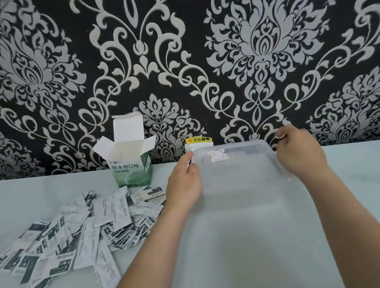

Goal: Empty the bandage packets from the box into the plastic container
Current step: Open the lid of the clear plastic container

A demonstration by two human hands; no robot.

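Observation:
A clear plastic container (pixel 236 174) with a small sticker sits on the table near the wall. My left hand (pixel 184 182) grips its left edge and my right hand (pixel 300 153) grips its right edge, fingers curled over the rim. The green and white bandage box (pixel 131 166) stands upright with its flaps open, to the left of the container. Several white and black bandage packets (pixel 76 231) lie scattered in a loose pile on the table at the left, in front of the box.
The pale table (pixel 365 195) runs against a black wall with a silver pattern. A white wall socket with a yellow warning label (pixel 198 140) sits just behind the container's far left corner.

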